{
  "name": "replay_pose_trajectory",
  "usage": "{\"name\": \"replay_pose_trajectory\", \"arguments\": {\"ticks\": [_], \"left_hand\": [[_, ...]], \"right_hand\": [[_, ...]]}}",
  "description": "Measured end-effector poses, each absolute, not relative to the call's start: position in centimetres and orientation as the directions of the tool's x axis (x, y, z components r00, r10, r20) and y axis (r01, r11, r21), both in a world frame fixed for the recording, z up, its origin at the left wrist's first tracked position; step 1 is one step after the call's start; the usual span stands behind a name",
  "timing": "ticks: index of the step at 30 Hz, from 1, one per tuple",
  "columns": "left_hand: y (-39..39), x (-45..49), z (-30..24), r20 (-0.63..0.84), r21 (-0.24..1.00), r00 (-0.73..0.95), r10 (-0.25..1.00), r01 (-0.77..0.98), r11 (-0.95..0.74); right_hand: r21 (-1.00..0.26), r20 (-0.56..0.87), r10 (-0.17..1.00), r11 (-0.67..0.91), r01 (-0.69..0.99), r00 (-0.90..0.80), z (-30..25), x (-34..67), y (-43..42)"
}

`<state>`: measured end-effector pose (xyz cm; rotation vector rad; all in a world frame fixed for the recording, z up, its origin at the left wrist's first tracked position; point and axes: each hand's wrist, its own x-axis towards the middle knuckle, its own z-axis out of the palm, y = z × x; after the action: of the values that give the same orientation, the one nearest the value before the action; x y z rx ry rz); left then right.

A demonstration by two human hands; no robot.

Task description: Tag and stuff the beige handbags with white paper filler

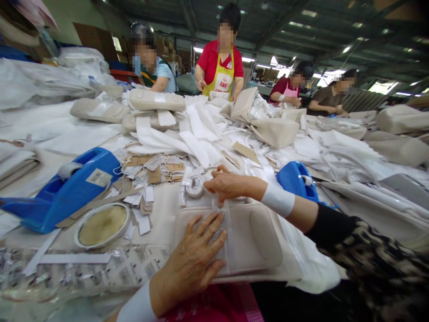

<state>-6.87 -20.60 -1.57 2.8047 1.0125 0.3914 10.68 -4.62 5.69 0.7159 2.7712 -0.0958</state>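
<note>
The person's left hand [191, 264] is lying flat on a cream padded cushion [258, 241]. Its fingers are spread wide and pressing down, and it is not closing on anything. The person's right hand [231, 185] is resting at the top edge of the same cushion, with its fingers a little bent. It is open too, and it is not gripping anything that I can see. A clear plastic strip [228, 237] is lying on the cushion between the hands, and the left fingers are touching it. The cushion is lying flat on the work table [164, 219], right in front of the person.

A small white roll [195, 186] is sitting just beside the right fingers. Brown card tags with strings [154, 175] are lying in a messy heap near it. A blue tape holder [75, 192] is sitting to the left, and another blue tape holder [296, 181] is sitting to the right. A round tin [102, 226] is sitting near the left one.

Across the table, white cloth strips [197, 129] and more cream cushions [156, 100] are piled up. A co-worker in a yellow apron [223, 78] is standing there, working with both hands at the pile.
</note>
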Motion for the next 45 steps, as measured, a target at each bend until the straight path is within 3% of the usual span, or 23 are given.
{"name": "replay_pose_trajectory", "arguments": {"ticks": [5,9,12,14,16,19,22,24,28,33,38,42,45], "left_hand": [[-20.5,-6.8,-1.7,0.181,0.19,0.749,0.637,0.609,-0.77],[-20.4,-6.8,-1.8,0.191,0.174,0.749,0.635,0.611,-0.773],[-20.5,-6.8,-1.8,0.191,0.181,0.748,0.635,0.609,-0.772],[-20.6,-6.9,-1.8,0.187,0.197,0.745,0.64,0.61,-0.768],[-20.7,-7.1,-1.7,0.183,0.224,0.741,0.646,0.609,-0.761],[-20.7,-7.2,-1.5,0.173,0.275,0.729,0.662,0.61,-0.743],[-20.6,-7.1,-1.1,0.151,0.321,0.715,0.683,0.618,-0.718],[-20.5,-6.8,-0.8,0.128,0.346,0.697,0.706,0.635,-0.69],[-20.4,-6.0,-0.3,0.079,0.343,0.664,0.743,0.682,-0.646],[-19.0,-5.1,1.4,0.082,0.242,0.701,0.708,0.675,-0.697],[-15.4,-2.6,4.7,0.11,0.101,0.741,0.662,0.654,-0.75],[-11.6,1.7,6.2,0.254,0.059,0.847,0.467,0.469,-0.881],[-8.4,5.2,5.8,0.231,0.077,0.936,0.267,0.256,-0.964]], "right_hand": [[0.044,-0.203,0.513,0.856,0.516,-0.834,4.0,11.2,-2.2],[0.153,0.11,0.684,0.705,0.693,-0.721,4.7,11.3,-1.8],[0.146,0.315,0.764,0.547,0.824,-0.563,6.0,12.4,-4.0],[0.025,0.444,0.796,0.448,0.894,-0.412,6.1,14.0,-7.0],[-0.336,0.546,0.825,0.373,0.865,-0.144,5.3,16.2,-11.0],[-0.702,0.364,0.917,0.156,0.695,0.163,2.6,19.6,-17.1],[-0.868,0.018,0.972,-0.101,0.486,0.234,-0.5,21.4,-21.4],[-0.893,-0.1,0.972,-0.181,0.413,0.211,-1.8,21.5,-22.8],[-0.907,-0.075,0.985,-0.133,0.4,0.158,-2.2,20.6,-22.6],[-0.935,-0.126,0.989,-0.145,0.324,0.079,-1.2,20.3,-21.7],[-0.941,-0.12,0.983,-0.158,0.298,0.141,-1.2,20.2,-21.9],[-0.926,-0.085,0.98,-0.144,0.349,0.179,-1.2,20.3,-21.6],[-0.917,-0.12,0.976,-0.179,0.357,0.182,-0.9,20.6,-21.1]]}}
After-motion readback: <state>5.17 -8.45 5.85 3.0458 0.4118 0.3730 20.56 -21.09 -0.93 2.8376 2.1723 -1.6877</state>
